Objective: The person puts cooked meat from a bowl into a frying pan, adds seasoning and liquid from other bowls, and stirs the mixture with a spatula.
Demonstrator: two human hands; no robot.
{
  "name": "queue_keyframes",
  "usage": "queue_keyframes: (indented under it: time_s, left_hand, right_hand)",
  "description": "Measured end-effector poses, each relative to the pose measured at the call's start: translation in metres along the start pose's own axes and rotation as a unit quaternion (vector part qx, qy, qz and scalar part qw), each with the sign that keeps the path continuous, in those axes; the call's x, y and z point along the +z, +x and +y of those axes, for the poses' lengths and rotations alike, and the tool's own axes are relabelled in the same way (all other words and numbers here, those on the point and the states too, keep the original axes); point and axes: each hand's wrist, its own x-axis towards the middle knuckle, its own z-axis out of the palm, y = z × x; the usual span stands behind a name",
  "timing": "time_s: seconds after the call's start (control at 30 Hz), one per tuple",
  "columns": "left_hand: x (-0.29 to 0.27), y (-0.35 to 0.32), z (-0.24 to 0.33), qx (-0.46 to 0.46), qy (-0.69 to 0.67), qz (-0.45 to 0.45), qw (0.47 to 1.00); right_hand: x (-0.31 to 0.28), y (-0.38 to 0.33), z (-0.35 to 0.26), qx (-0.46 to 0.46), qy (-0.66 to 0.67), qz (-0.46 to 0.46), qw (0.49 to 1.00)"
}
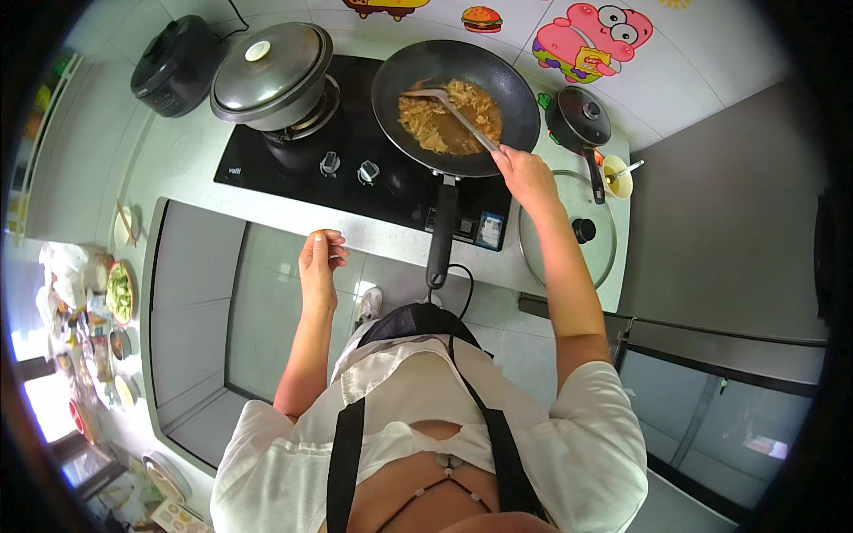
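My right hand [527, 180] is closed around the handle of a metal spatula [469, 124]. Its blade rests in the food at the left side of a dark wok [520, 93]. Brown, saucy pieces of food [428, 131] lie in the bottom of the pan. The wok's long black handle [441, 233] points toward me over the counter edge, and neither hand touches it. My left hand [322, 251] hovers just in front of the counter edge, its fingers curled in against the thumb. Nothing shows in it.
A lidded steel pot [271, 75] stands on the left burner of the black stove [293, 173]. Right of the wok are a glass lid [553, 233], a small black saucepan [579, 120] and a bowl with a spoon [617, 178]. A dark rice cooker [175, 67] sits at the far left.
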Motion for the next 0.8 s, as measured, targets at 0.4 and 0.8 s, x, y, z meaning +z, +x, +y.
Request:
queue_keyframes:
  time_s: [0.4, 0.8]
  left_hand:
    - [0.03, -0.048, -0.036, 0.023, -0.016, 0.056, 0.998]
    - [0.017, -0.04, -0.023, 0.033, -0.007, 0.074, 0.997]
  right_hand:
    - [-0.132, -0.043, 0.065, -0.073, -0.201, 0.034, 0.976]
    - [-0.184, -0.047, 0.02, -0.038, -0.214, -0.034, 0.975]
